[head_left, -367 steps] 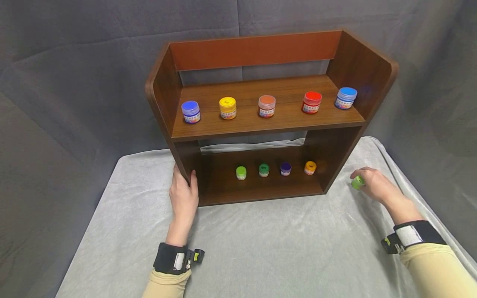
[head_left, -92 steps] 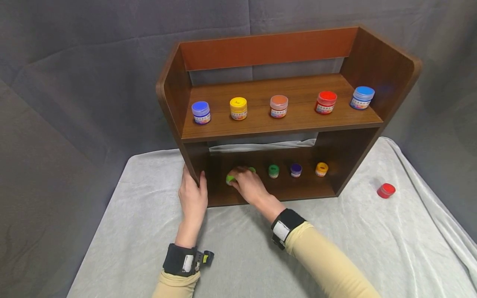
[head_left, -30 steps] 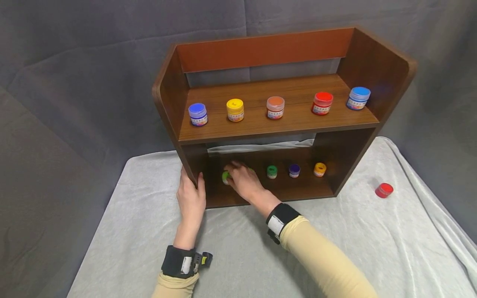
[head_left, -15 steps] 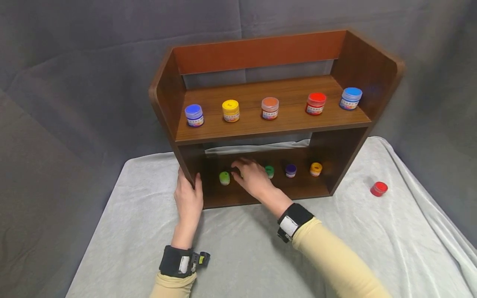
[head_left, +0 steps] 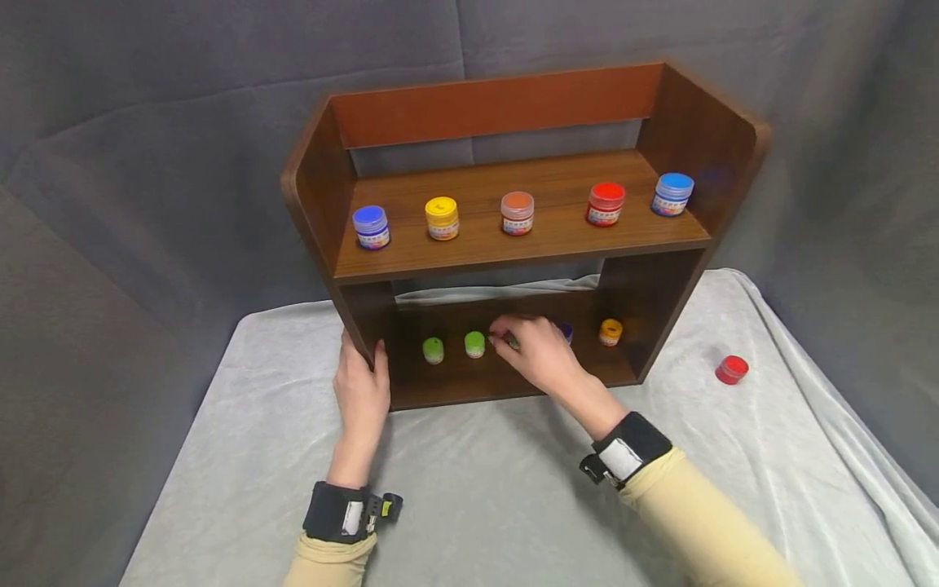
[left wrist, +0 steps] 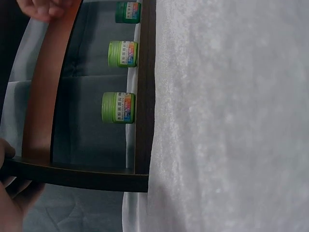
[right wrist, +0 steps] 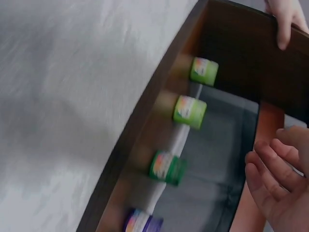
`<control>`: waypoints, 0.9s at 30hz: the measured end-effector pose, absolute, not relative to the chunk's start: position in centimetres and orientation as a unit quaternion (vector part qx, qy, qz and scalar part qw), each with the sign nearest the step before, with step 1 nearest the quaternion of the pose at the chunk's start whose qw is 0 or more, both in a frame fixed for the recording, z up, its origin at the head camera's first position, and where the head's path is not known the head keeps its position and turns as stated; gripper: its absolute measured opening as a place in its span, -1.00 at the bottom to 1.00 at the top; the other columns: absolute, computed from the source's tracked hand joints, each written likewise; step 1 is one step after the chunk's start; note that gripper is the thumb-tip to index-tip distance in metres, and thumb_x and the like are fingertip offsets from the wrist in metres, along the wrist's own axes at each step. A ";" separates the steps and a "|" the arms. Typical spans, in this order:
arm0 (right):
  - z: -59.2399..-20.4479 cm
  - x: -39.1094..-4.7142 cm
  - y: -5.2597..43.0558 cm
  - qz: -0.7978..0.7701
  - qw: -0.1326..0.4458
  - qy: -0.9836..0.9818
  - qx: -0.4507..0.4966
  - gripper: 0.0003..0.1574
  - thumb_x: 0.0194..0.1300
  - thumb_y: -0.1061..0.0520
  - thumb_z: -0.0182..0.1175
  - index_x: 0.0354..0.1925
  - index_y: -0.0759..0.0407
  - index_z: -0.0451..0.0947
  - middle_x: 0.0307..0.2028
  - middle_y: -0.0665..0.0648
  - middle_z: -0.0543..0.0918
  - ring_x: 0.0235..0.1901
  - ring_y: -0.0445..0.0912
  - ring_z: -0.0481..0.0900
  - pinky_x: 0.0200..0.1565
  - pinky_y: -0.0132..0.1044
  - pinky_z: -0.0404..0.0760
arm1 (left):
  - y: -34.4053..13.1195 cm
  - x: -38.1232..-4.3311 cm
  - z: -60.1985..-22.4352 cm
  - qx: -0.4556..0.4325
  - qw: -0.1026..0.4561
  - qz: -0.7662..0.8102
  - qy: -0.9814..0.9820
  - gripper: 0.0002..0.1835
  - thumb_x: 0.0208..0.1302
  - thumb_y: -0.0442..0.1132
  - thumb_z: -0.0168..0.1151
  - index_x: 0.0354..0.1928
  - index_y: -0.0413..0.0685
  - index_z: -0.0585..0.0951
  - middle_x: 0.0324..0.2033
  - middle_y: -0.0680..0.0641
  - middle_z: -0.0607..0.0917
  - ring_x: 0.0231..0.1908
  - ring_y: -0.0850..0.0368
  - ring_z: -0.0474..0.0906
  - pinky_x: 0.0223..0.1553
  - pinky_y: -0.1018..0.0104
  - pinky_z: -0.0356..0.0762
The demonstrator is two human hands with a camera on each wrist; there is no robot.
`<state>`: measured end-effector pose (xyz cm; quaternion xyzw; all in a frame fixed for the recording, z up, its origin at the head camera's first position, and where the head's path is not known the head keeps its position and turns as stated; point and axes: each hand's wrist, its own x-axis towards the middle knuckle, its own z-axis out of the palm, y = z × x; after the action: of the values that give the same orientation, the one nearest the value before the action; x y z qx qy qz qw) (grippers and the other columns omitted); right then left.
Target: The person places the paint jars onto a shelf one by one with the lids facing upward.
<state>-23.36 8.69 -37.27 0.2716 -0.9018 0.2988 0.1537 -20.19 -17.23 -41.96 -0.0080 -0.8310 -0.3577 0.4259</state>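
Observation:
My left hand (head_left: pixel 363 383) grips the left side panel of a dark brown two-tier wooden shelf (head_left: pixel 469 390), thumb on the inner face and fingers outside. My right hand (head_left: pixel 539 350) holds nothing; its loosely bent fingers hover over the lower tier, partly hiding a dark green paint jar (right wrist: pixel 166 167). To its left stand two light green paint jars, one (head_left: pixel 434 350) nearest the left panel and the other (head_left: pixel 474 344) beside it. A purple jar (head_left: pixel 565 333), partly covered by the right hand, and an orange-yellow jar (head_left: pixel 610 332) stand further right.
On the upper tier, a row holds violet-blue (head_left: pixel 371 227), yellow (head_left: pixel 443 218), orange-brown (head_left: pixel 517 214), red (head_left: pixel 606 204) and blue (head_left: pixel 672 194) jars. Another red jar (head_left: pixel 731 369) lies tilted on the grey cloth (head_left: pixel 469 489) right of the shelf. Grey curtains (head_left: pixel 183 163) surround the table.
The right hand carried a light green jar from right of the shelf to the lower tier's left end, let go and moved right. The left hand keeps its grip on the panel.

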 end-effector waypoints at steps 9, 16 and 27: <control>-36.7 -22.3 13.0 0.322 0.179 -0.894 0.257 -0.83 0.23 0.15 0.29 -0.23 0.21 0.71 -0.36 0.09 0.75 -0.42 -0.14 0.63 -0.34 -0.17 0.62 | -17.4 -20.2 -42.0 -0.020 0.425 -0.353 -0.833 -0.46 0.38 -0.25 0.12 0.32 -0.34 0.34 0.00 -0.43 0.63 -0.07 -0.40 0.61 -0.18 -0.31 0.49; -36.9 -20.8 16.0 0.327 0.199 -0.892 0.242 -0.86 0.21 0.16 0.32 -0.26 0.18 0.71 -0.41 0.04 0.73 -0.46 -0.16 0.59 -0.38 -0.16 0.58 | -17.4 -20.1 -41.9 -0.020 0.421 -0.352 -0.836 -0.45 0.38 -0.25 0.12 0.33 -0.35 0.32 0.03 -0.43 0.62 -0.03 -0.38 0.60 -0.16 -0.30 0.49; -37.2 -19.0 20.7 0.318 0.190 -0.907 0.200 -0.81 0.18 0.17 0.34 -0.22 0.22 0.70 -0.43 0.08 0.75 -0.49 -0.12 0.58 -0.42 -0.12 0.57 | -17.4 -20.1 -41.9 -0.018 0.407 -0.356 -0.841 -0.44 0.40 -0.21 0.10 0.34 -0.35 0.31 0.04 -0.44 0.60 -0.02 -0.38 0.59 -0.14 -0.29 0.50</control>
<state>-18.96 20.66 -37.24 0.1998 -0.9071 0.3179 0.1903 -20.08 -17.38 -41.86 -0.0182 -0.8413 -0.3558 0.4066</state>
